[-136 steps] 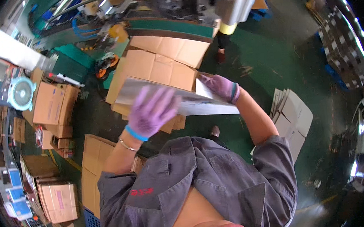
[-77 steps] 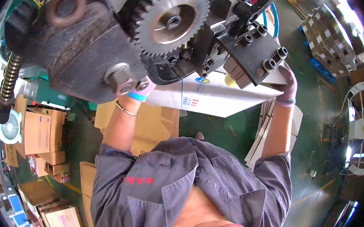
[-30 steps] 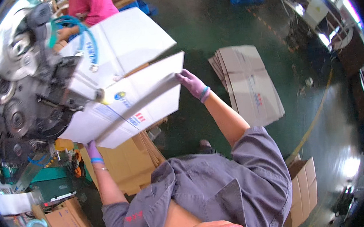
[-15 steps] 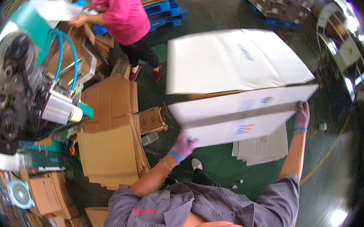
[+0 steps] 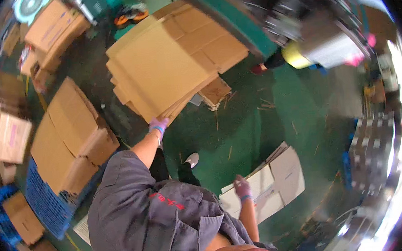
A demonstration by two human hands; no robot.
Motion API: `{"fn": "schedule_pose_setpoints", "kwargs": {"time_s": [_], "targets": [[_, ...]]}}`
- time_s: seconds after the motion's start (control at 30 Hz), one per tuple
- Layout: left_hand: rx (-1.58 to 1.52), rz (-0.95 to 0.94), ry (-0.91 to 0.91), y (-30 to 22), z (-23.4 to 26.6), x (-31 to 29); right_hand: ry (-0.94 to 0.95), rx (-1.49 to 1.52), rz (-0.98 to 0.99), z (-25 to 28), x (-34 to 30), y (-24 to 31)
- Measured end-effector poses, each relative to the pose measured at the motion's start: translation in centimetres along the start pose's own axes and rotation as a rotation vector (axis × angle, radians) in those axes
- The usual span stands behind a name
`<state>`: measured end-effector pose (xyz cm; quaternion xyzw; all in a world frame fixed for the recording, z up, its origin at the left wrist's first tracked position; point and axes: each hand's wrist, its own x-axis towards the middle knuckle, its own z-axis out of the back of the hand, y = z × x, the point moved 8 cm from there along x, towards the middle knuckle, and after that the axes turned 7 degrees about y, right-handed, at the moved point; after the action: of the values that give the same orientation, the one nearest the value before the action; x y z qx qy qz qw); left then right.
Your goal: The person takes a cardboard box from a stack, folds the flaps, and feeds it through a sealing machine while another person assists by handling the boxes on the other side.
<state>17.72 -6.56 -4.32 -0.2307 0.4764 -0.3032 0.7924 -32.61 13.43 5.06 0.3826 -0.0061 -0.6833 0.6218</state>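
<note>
My left hand (image 5: 159, 124), in a purple glove, is at the near corner of a stack of flattened brown cardboard boxes (image 5: 158, 72), its fingers closed at the sheets' edge. How many sheets it pinches is hidden. My right hand (image 5: 242, 187), also gloved, hangs over the edge of a low pile of flat white cardboard boxes (image 5: 286, 175) on the floor. Its fingers are loosely apart and nothing shows in them.
Left of me, folded brown boxes (image 5: 67, 123) lie on a blue pallet (image 5: 50, 201). A blurred machine (image 5: 307, 25) stands at the upper right, with another person's shoe (image 5: 257, 69) near it. A broken cardboard piece (image 5: 215, 93) lies beside the brown stack. Stacked goods (image 5: 373, 148) stand far right.
My view has swung left. The white box that both hands held up is out of them. My left hand has come to the brown stack; my right hand has lowered to the white pile.
</note>
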Motion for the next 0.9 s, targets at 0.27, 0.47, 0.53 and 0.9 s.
{"fn": "schedule_pose_setpoints", "kwargs": {"time_s": [0.27,0.47,0.53,0.9], "targets": [[-0.288,0.494,-0.28,6.9,2.6,8.6,0.345,-0.003,-0.202,-0.5,4.6,10.2],[-0.807,0.233,0.044,8.3,1.6,9.2,0.419,-0.25,-0.138,-1.9,8.9,12.4],[-0.862,0.199,0.222,2.8,4.0,4.6,0.315,-0.356,0.002,-1.7,12.3,18.9],[0.434,-1.922,0.086,-35.0,24.4,-26.0,-0.271,1.126,0.427,15.6,13.9,40.8]]}}
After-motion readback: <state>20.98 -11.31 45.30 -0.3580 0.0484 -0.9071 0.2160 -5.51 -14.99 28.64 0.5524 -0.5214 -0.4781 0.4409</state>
